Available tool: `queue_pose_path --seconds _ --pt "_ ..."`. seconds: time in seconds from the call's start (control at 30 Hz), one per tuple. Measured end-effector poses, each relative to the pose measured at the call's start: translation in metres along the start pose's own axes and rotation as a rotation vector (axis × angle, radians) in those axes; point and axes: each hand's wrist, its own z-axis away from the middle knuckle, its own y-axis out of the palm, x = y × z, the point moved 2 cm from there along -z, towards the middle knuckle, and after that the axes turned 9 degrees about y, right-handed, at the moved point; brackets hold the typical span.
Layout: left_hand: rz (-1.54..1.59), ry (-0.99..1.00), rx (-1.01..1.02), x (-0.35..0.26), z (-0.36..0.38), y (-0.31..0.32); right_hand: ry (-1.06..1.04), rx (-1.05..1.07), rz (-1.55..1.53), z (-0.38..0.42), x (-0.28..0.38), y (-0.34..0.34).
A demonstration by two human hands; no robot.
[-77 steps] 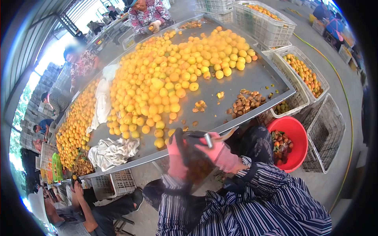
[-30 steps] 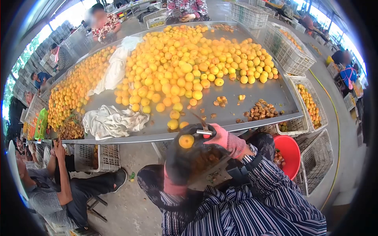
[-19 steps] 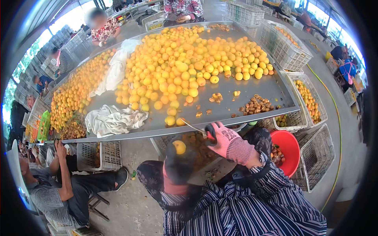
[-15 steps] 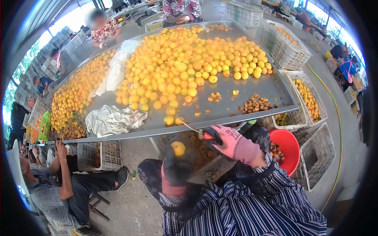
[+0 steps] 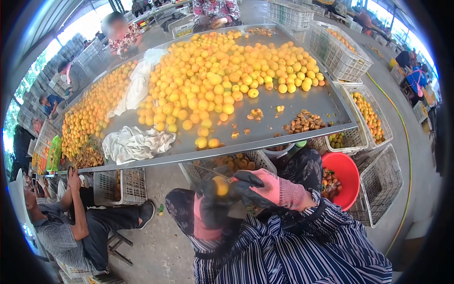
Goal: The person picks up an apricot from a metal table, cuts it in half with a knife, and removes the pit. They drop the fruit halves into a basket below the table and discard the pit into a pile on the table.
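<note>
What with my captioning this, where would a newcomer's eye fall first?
On the broad heap of orange-yellow fruit across the metal table, upper middle. Next, the bright red bucket at lower right, beside the right knee. Then, low in the middle, the left hand holding one fruit and the right hand with a thin blade.
</note>
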Motion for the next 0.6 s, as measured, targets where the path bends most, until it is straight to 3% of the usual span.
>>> queue_pose_path --seconds 0.1,0.17,0.2,0.27,0.3,0.33,0.4,0.43,0.47,0.53,0.57,0.6 --pt "-0.091 0.062 -0.066 -0.003 0.000 0.008 -0.037 0.013 0.109 -0.006 -0.013 0.000" --pt "-0.323 0.079 -0.139 0.002 -0.003 -0.008 0.095 0.026 0.470 -0.009 -0.016 0.002" --pt "-0.325 0.085 -0.134 0.006 -0.007 -0.012 0.089 0.023 0.473 -0.010 -0.013 0.006" --pt "-0.406 0.099 -0.263 0.014 -0.012 -0.018 0.249 -0.212 1.037 -0.009 -0.008 0.013" --pt "-0.495 0.217 -0.160 0.010 -0.011 -0.014 0.244 -0.338 0.975 -0.013 -0.013 0.001" --pt "-0.370 0.248 -0.189 0.009 -0.014 -0.016 0.190 -0.500 0.956 -0.016 -0.020 -0.014" --pt "0.100 0.123 -0.189 -0.001 -0.010 -0.006 0.142 -0.489 0.702 -0.021 -0.030 -0.033" --pt "0.094 0.127 -0.195 -0.002 -0.011 -0.005 0.184 -0.333 0.417 -0.017 -0.030 -0.035" --pt "0.104 0.173 -0.205 -0.002 -0.014 -0.005 0.184 -0.331 0.412 -0.014 -0.028 -0.030" --pt "0.116 0.218 -0.211 -0.002 -0.016 -0.007 0.100 -0.093 0.083 -0.004 -0.024 -0.010" --pt "0.131 0.196 -0.094 -0.004 -0.015 -0.009 -0.031 -0.127 0.201 0.003 -0.009 -0.002" --pt "0.145 0.174 0.020 -0.004 -0.014 -0.009 0.069 -0.043 0.084 0.003 -0.010 0.004"
